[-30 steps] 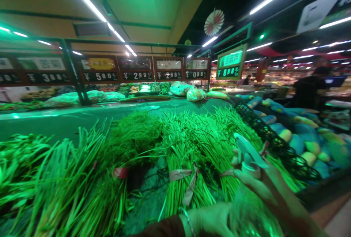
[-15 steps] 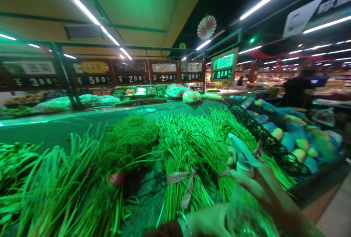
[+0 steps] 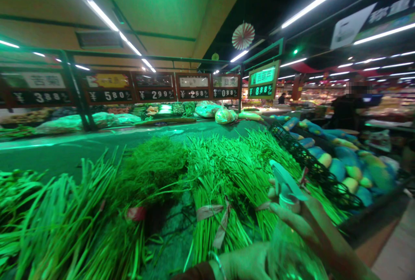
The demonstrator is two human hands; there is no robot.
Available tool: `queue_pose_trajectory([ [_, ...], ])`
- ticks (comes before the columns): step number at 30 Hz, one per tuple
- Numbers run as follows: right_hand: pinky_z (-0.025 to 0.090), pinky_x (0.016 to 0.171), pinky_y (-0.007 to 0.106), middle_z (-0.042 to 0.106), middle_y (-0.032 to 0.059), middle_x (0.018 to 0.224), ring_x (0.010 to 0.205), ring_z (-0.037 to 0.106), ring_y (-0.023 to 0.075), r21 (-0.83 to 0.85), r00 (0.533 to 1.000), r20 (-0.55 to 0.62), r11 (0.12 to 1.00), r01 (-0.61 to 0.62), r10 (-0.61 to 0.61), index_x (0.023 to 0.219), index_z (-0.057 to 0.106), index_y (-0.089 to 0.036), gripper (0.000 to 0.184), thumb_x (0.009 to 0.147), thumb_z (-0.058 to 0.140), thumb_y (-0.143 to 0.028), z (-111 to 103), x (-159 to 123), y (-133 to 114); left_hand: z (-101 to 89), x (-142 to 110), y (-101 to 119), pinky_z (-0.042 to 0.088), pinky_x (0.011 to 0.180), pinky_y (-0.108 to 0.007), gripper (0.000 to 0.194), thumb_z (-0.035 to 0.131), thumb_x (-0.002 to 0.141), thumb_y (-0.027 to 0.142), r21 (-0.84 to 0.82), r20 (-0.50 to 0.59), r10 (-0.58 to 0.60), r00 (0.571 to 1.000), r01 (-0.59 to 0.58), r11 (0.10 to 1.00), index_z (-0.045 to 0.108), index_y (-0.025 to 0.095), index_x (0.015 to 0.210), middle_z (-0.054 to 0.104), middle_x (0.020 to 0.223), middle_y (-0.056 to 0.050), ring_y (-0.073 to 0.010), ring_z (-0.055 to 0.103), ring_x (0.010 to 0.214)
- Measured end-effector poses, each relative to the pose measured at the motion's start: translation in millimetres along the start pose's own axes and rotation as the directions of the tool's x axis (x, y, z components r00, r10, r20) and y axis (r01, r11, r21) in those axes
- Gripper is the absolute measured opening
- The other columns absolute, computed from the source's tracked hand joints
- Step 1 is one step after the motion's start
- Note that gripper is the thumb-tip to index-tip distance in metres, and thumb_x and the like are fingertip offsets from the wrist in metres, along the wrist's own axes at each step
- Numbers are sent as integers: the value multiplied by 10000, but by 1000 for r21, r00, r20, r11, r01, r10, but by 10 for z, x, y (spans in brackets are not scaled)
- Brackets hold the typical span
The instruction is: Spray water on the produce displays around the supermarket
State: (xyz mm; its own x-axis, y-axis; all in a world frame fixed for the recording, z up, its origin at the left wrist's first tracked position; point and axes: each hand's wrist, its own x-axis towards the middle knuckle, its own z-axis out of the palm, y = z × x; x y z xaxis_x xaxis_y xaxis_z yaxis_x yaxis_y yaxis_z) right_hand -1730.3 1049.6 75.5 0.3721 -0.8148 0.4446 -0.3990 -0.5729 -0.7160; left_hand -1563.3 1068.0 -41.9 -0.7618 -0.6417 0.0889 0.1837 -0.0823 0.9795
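While the right hand (image 3: 313, 224) clenches around the neck of a spray bottle (image 3: 288, 239), its pale trigger head (image 3: 285, 180) tipped upward and its translucent body blurred toward the lower frame edge, the item sits just above the chive bundles at the front of the stall. Left hand (image 3: 244, 263), with a thin bangle (image 3: 218, 265) at the wrist and a dark sleeve (image 3: 191, 271) behind it, lies near the bottle's base; whether it grips anything cannot be told. Directly below: bundled garlic chives (image 3: 210, 228), bound with pale strips (image 3: 209, 212), beside a mound of feathery dill (image 3: 152, 172), with more long-stemmed greens (image 3: 65, 215) toward the left edge. To the right, a black mesh crate (image 3: 311, 163) stands between the chives and a heap of gourds (image 3: 348, 165). Farther off: a green display mat (image 3: 97, 141), bagged produce (image 3: 225, 116), hanging price boards (image 3: 155, 87), and a standing person (image 3: 348, 107) in dark clothing at far right.
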Motion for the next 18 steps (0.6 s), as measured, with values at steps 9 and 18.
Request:
queue_pose_trajectory([
  [9,519,959,445,742,110,1112,1081,671,325,7,1000,-16,1000,-6,6,1063,720,-213,325,908,593,-469,7,-21,-21,84,91,10,285,1206,-621,638,741,801,439,-62,93,72,993,-66,996,568,170,1353,606,1428,-131,-322,532,1358],
  [18,560,849,396,759,70,883,897,717,285,45,999,-28,999,-17,18,1095,724,-222,331,885,589,-440,14,-49,-187,89,-31,76,305,1175,-661,846,863,582,546,-44,107,-5,994,10,999,621,165,1297,613,1424,-170,-400,521,1363],
])
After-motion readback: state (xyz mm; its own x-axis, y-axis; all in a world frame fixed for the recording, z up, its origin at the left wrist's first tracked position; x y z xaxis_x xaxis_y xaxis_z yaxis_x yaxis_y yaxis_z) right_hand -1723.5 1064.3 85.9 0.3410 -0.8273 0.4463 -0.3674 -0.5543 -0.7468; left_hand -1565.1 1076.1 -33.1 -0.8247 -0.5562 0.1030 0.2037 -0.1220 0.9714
